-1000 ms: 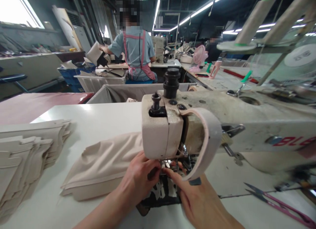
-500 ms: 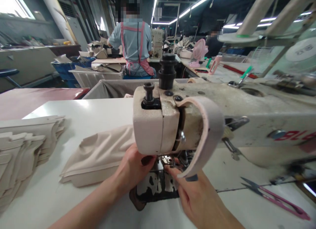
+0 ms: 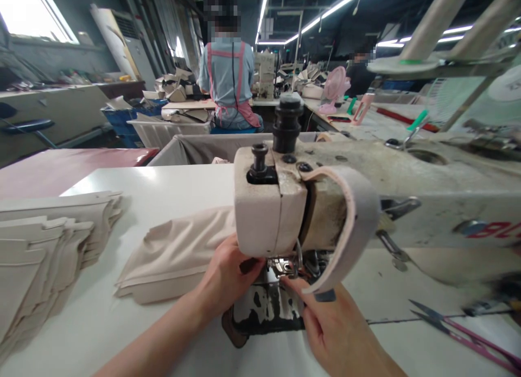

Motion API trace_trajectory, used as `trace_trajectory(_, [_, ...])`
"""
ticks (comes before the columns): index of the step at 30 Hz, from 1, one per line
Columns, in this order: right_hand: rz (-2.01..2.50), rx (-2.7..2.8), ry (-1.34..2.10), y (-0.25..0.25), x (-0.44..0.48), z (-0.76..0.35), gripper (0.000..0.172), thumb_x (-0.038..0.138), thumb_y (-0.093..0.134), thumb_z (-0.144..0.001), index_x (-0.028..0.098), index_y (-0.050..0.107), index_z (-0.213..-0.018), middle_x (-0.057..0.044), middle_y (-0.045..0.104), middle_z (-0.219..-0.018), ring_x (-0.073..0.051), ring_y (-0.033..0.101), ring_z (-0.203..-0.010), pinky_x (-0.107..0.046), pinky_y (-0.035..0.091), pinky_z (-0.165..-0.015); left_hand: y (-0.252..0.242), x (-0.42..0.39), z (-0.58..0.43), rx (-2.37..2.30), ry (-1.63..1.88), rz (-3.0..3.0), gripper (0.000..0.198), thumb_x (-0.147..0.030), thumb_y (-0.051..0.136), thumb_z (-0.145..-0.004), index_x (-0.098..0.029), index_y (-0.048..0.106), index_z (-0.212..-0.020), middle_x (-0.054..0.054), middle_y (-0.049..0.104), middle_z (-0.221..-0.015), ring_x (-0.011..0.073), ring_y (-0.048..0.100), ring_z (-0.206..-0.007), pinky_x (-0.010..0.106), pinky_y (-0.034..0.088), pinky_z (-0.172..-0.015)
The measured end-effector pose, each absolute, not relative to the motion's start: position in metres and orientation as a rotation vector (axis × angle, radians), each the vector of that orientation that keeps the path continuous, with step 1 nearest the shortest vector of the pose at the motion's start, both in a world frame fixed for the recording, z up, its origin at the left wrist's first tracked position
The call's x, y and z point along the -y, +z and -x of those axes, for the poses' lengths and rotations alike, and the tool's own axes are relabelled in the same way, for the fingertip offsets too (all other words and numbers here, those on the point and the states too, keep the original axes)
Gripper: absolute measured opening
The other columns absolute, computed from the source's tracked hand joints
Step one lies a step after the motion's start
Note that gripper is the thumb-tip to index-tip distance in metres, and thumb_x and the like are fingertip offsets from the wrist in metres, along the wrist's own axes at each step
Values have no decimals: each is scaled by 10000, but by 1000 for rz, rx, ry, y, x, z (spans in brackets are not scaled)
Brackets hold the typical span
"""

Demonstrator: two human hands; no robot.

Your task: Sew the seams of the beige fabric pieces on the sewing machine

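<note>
Sewing floor of a factory. An industrial sewing machine [image 3: 407, 198] stands on a white worktable [image 3: 163, 187], with thread cones [image 3: 431, 19] on a rack above it, a stack of cut beige pieces [image 3: 44, 252] to the left and pink-handled thread snips [image 3: 459, 329] to the right. Beyond are cloth-lined bins [image 3: 203, 148], further rows of machine tables, a person in a pink apron [image 3: 228, 76] seated at one, and long ceiling tube lights [image 3: 325, 16].

head cam | worn, faces forward-down | close above sewing machine [image 3: 268, 214] | single view
</note>
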State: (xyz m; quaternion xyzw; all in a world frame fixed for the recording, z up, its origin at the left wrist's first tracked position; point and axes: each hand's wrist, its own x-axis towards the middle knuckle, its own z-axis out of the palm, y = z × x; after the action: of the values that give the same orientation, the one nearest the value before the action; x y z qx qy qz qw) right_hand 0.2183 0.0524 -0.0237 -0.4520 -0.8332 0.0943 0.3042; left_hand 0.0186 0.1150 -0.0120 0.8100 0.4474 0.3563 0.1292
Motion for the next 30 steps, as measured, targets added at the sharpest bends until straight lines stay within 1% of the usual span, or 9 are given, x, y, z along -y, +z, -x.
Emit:
trace_trajectory(3, [1198, 2204, 272, -22, -52, -217, 491, -2, 384, -787, 194, 554, -1203, -98, 539, -1075, -261, 506, -1077, -430, 469, -914, -8, -115, -18, -1291, 1030, -2362, 209, -178, 538, -803, -173, 660, -633, 34, 683, -661, 170, 633, -651, 246, 526, -602])
trace_trajectory(6, [1174, 2196, 265, -19, -51, -215, 494, -7, 387, -773, 198, 564, -1186, -92, 563, -1047, -266, 512, -1045, -438, 467, -913, -8, -116, -17, -1269, 1018, -2374, 204, -196, 523, -809, -170, 689, -693, 47, 702, -704, 179, 642, -671, 263, 532, -629])
trace_trajectory(11, [1181, 2221, 228, -13, -49, -213, 513, -20, 392, -748, 188, 570, -1182, -105, 551, -1159, -285, 456, -1146, -464, 424, -993, -15, -117, -14, -1226, 1025, -2386, 192, -174, 532, -789, -179, 712, -723, 57, 707, -734, 202, 652, -729, 289, 533, -669])
trace_trajectory(18, [1213, 2204, 328, -15, -48, -214, 536, -57, 394, -713, 167, 555, -1173, -127, 492, -1189, -289, 433, -1139, -485, 441, -960, -13, -115, -15, -1211, 980, -2358, 202, -150, 495, -800, -172, 668, -699, 50, 683, -762, 182, 637, -751, 256, 516, -669])
trace_trajectory(22, [1243, 2171, 389, -16, -47, -215, 557, -90, 390, -688, 186, 557, -1142, -107, 487, -1167, -275, 444, -1108, -493, 434, -957, -16, -120, -16, -1476, 1010, -2278, 226, -88, 386, -798, -144, 587, -710, 103, 619, -791, 241, 580, -800, 373, 480, -737])
trace_trajectory(24, [1258, 2151, 408, -16, -46, -215, 589, -113, 384, -666, 203, 555, -1132, -88, 498, -1139, -258, 459, -1095, -474, 438, -954, -12, -121, -9, -1539, 964, -2260, 217, -49, 374, -747, -137, 572, -730, 119, 600, -828, 265, 557, -845, 408, 457, -764])
trace_trajectory(27, [1252, 2131, 399, -17, -46, -216, 618, -125, 383, -621, 215, 553, -1108, -68, 519, -1092, -241, 490, -1066, -445, 461, -931, 5, -109, 16, -1273, 688, -2331, 220, -11, 422, -624, -166, 576, -649, 30, 607, -740, 189, 580, -769, 284, 461, -745])
trace_trajectory(28, [1246, 2132, 375, -17, -47, -217, 620, -121, 385, -610, 216, 557, -1101, -67, 527, -1085, -242, 501, -1057, -441, 472, -918, 11, -101, 25, -1186, 592, -2334, 212, -16, 437, -632, -175, 578, -639, -1, 601, -703, 158, 581, -722, 236, 459, -707])
trace_trajectory(30, [1236, 2150, 314, -19, -49, -218, 606, -105, 391, -612, 217, 571, -1093, -71, 546, -1084, -247, 524, -1040, -438, 498, -889, 21, -83, 39, -1235, 466, -2279, 114, -108, 505, -744, -187, 587, -741, -25, 595, -716, 138, 564, -663, 204, 440, -616])
